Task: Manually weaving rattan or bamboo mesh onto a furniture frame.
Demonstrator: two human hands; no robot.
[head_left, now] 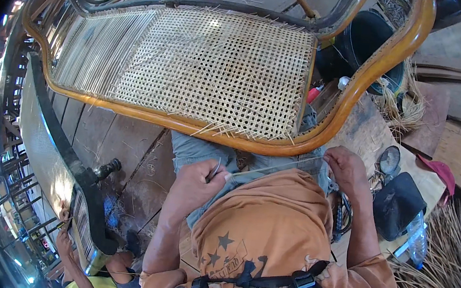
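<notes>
While the left hand (197,187) clasps a strand (278,168) and metal tool (214,170), the right hand (348,170) pinches that strand beside the wooden frame's (272,148) near right corner.

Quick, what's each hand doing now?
Left hand: closed, holding a small shiny tool and a pale strand.
Right hand: closed, pinching the same strand.

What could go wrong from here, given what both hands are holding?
The thin, pale strand stretched between the left hand and right hand might snap or slip if pulled harder. The slim, shiny grey tool in the left hand could nick that hand if sharp, though its edge is unclear. Pale, loose cane ends jutting over the glossy brown curved frame could snag a passing hand.
</notes>
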